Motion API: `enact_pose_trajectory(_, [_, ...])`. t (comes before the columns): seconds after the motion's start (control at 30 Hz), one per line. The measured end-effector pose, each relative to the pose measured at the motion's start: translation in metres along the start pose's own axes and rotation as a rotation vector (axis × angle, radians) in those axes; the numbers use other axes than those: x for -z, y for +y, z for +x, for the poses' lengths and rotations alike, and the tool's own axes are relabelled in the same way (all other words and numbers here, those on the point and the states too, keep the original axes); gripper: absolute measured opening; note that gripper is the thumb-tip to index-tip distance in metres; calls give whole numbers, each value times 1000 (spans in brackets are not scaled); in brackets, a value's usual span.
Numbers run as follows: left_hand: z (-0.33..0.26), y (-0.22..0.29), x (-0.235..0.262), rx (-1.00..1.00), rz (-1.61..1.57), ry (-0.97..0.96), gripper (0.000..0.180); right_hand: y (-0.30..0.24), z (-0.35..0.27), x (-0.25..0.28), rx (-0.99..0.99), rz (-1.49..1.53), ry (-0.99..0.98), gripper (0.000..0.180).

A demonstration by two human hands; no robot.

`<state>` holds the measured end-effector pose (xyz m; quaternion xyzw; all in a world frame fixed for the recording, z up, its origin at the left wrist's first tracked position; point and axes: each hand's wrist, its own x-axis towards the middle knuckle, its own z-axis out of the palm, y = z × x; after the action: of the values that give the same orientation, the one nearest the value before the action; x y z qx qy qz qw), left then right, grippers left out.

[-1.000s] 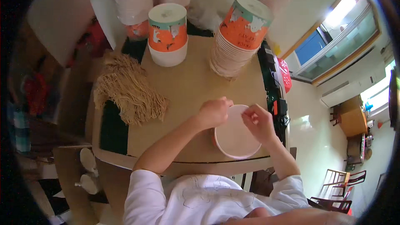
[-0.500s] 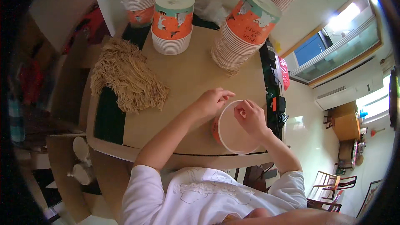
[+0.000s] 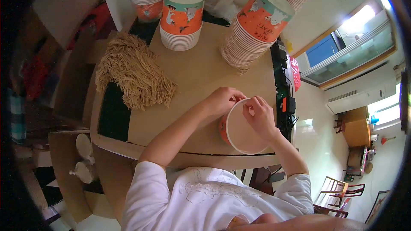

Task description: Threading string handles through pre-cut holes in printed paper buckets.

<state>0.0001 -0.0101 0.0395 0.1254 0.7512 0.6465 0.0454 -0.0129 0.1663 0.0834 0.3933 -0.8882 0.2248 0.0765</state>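
Tilted further now — hands [image 3: 242,107] grip paper bowl [image 3: 240,130].

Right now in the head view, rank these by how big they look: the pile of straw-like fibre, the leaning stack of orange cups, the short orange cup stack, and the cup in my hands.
1. Pile of straw-like fibre
2. Leaning stack of orange cups
3. Held cup and short orange cup stack: they look much alike, and the held cup sits nearer the camera, so no ranking between them.
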Motion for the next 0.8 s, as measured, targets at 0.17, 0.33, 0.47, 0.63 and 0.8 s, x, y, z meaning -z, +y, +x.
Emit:
enact_pose_trajectory(0.17, [0,4,4,-13,20,-9,22,1,2,-1,21,14,-7,10])
enact_pose_trajectory(0.33, [3,4,6,-8,109,22,20,2,6,0,20,-29,-46,9])
enact_pose_trajectory(0.47, [4,8,2,-65,182,81,16,5,3,-3,50,-53,38,10])
enact_pose_trajectory(0.63, [7,-10,-5,-40,144,171,12,-11,-6,22,-203,57,-104,21])
enact_pose_trajectory(0.8, [17,-9,4,213,-210,85,9,-63,-12,97,-149,425,-483,30])
